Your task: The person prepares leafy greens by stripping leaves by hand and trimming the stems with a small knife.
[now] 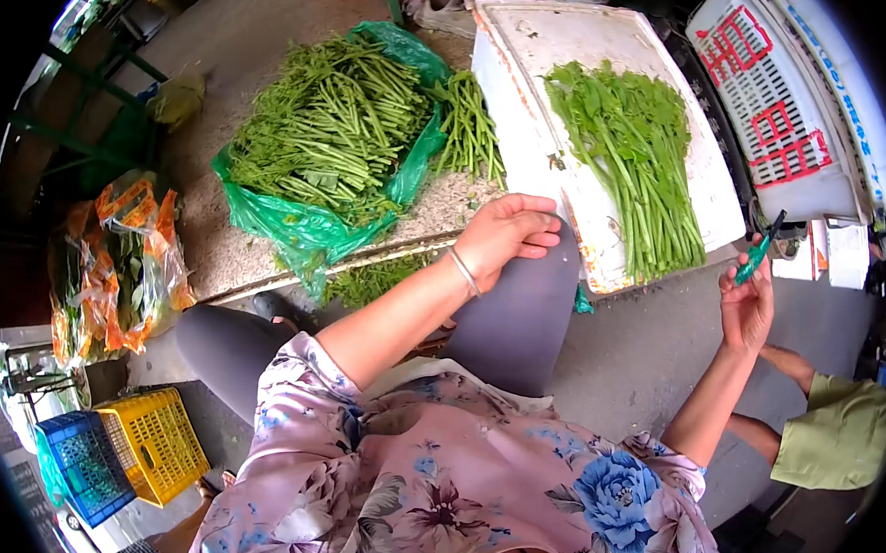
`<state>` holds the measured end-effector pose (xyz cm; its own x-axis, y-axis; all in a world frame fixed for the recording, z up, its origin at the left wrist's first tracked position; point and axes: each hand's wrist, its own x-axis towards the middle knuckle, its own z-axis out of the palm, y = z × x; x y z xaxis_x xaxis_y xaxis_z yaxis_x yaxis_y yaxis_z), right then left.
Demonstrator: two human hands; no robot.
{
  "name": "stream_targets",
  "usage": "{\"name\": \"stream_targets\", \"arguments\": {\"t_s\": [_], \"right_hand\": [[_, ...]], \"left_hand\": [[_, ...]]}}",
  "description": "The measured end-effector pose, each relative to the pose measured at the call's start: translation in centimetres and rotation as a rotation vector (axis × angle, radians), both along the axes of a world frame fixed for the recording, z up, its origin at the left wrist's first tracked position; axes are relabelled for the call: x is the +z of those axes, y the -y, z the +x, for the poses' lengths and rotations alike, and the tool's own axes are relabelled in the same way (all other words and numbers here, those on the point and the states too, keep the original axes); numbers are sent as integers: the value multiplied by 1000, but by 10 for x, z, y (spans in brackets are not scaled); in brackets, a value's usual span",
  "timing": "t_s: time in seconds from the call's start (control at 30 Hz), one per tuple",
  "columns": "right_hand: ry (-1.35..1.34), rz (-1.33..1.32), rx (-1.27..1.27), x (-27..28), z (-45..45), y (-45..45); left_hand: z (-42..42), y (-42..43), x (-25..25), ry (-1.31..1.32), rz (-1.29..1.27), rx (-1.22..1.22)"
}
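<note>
My left hand [506, 239], with a bracelet [466, 272] at the wrist, rests on my raised knee [544, 296]. Its fingers are loosely bent and slightly apart, with nothing in them. At the right, my right hand [747, 306] is raised, its fingers closed on a small green tool with a dark, narrow tip [756, 259]; its exact kind is unclear. A bunch of leafy green stalks [640, 171] lies on a white foam box [539, 91] in front of me. Left of it, a large heap of green stalks [330, 127] sits on an open green plastic bag [270, 225].
A smaller bunch of stalks [468, 130] lies between heap and box. A white crate [770, 109] with red tape stands at right. Orange-patterned bags [121, 258], a yellow crate [161, 446] and a blue crate [84, 470] are at left. Another person's green garment [832, 436] shows lower right.
</note>
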<state>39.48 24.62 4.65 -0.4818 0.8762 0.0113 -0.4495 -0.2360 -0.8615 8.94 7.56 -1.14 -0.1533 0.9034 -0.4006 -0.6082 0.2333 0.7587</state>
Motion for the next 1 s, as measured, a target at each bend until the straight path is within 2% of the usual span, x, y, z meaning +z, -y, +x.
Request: {"name": "stream_targets", "arguments": {"t_s": [0.1,0.17,0.33,0.4,0.5,0.6,0.67,0.73,0.8,0.87,0.93,0.97,1.0], "right_hand": [[60,43,17,6,-22,25],[175,116,33,8,-40,35],[204,192,157,16,-113,59],[202,51,298,17,-148,66],[223,-37,338,4,-206,79],[244,-178,423,-12,-269,93],[415,-147,453,-33,-314,95],[665,-113,543,-72,-363,81],[878,141,464,-107,-416,88],[883,221,491,-152,-462,81],[986,549,276,-205,-502,67],[986,560,291,-212,-516,69],[1024,610,190,-219,-528,71]], "left_hand": [[-51,51,-37,-179,-171,113],[-82,87,-45,-270,-301,186],[-144,162,-40,-315,-385,346],[-166,181,-38,-355,-378,376],[-195,204,-35,-393,-336,402],[-219,224,-60,-362,-410,504],[-223,228,-65,-227,-462,568],[-226,228,-52,-154,-238,495],[-228,235,-45,-180,-204,469],[-231,243,-46,-341,-252,456],[-233,250,-49,-353,-262,498],[-234,254,-51,-371,-269,511],[-234,258,-54,-392,-277,524]]}}
